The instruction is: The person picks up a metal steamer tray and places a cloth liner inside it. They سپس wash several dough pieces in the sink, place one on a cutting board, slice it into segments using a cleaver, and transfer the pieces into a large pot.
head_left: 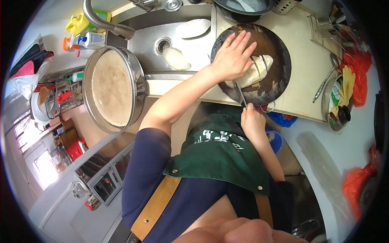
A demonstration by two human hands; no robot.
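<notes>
On a round, dark cutting board (274,80) lies a pale oblong piece of food (258,71), cut crosswise at its right part. My left hand (231,56) rests over its left end, fingers stretched out and slightly spread, covering part of it. A knife (240,92) crosses the food's lower left, its blade partly hidden under that hand. My right hand (252,119) grips the knife's handle at the board's near edge. Two more pale oblong pieces (175,58) (193,28) lie in the steel sink (148,56) at the left.
A wide round steamer with pale lining (112,85) sits left of the sink, beneath the faucet (117,28). A dark pot (227,12) stands behind the board. At the right are a metal ladle (324,83), a bowl with yellow gloves (343,87) and red bags (360,93).
</notes>
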